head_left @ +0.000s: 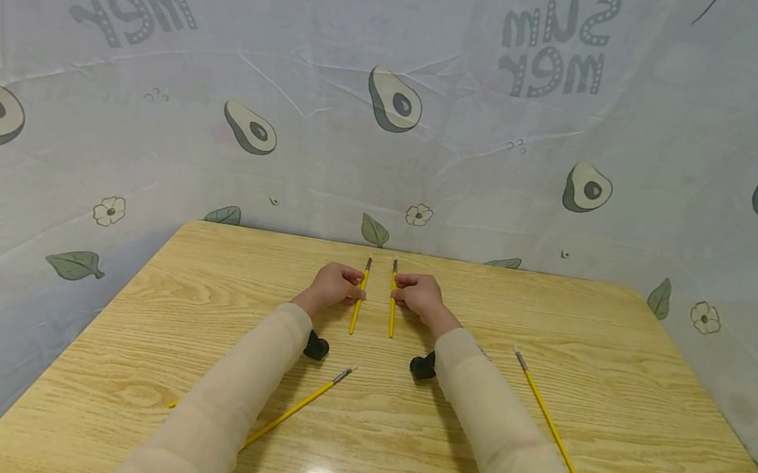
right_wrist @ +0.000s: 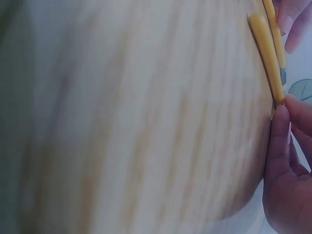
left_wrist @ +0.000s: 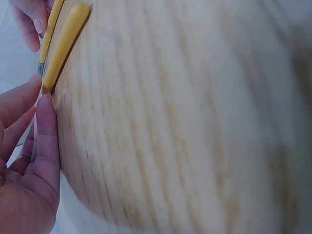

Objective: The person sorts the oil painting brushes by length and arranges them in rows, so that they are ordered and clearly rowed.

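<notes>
- the left hand (head_left: 336, 285) pinches the left brush (head_left: 356, 314) between thumb and fingers partway along its length.
- the right hand (head_left: 418, 294) pinches the right brush (head_left: 391, 319) the same way, mirrored.
- both held brushes lie at the far middle of the wooden surface (head_left: 393, 449), side by side and apart, bristles toward its far edge, yellow handle ends toward the person.
- their long axes run nearly parallel, front to back; in the head view they draw slightly closer at the bristles.
- nearer the person, the near brush (head_left: 300, 406) lies diagonally, bristles pointing away and to the right, its handle running to the left sleeve (head_left: 220, 408).
- left of that sleeve, a short yellow end (head_left: 173, 404) shows; the rest is hidden.
- beyond the right sleeve (head_left: 509, 449), the outer brush (head_left: 546, 414) slants, bristles away and leftward, handle end near and rightward.
- behind the surface hangs an avocado-print cloth (head_left: 497, 124).
</notes>
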Motion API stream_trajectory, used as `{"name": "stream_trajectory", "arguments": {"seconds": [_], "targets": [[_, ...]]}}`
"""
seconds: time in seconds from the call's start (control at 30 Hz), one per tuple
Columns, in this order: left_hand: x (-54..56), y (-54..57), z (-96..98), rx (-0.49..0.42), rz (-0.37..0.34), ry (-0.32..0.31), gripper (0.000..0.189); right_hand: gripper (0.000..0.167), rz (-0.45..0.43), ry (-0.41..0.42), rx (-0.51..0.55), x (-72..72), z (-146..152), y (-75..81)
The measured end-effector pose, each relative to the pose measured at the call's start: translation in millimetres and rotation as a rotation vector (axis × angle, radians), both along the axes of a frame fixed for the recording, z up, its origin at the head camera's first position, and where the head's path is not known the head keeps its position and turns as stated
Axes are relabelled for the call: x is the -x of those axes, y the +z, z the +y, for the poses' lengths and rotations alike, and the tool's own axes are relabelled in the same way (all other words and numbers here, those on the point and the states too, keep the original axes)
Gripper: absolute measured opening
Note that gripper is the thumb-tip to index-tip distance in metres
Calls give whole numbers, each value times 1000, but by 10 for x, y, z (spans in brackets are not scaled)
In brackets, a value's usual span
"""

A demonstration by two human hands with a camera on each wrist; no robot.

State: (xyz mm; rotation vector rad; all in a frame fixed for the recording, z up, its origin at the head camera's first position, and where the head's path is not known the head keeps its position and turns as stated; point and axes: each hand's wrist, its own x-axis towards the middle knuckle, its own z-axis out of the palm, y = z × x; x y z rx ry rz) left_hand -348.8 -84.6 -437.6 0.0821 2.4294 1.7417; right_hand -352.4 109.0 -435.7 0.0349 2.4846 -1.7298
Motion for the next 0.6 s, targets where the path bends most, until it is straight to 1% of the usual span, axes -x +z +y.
{"name": "stream_trajectory", "arguments": {"seconds": [0.4, 0.6], "targets": [[-19, 31, 9, 0, -6, 8, 39, 36, -3, -1, 20, 15, 6, -9], [-35, 65, -1, -11, -7, -11, 40, 37, -21, 12, 38, 19, 25, -4]]}}
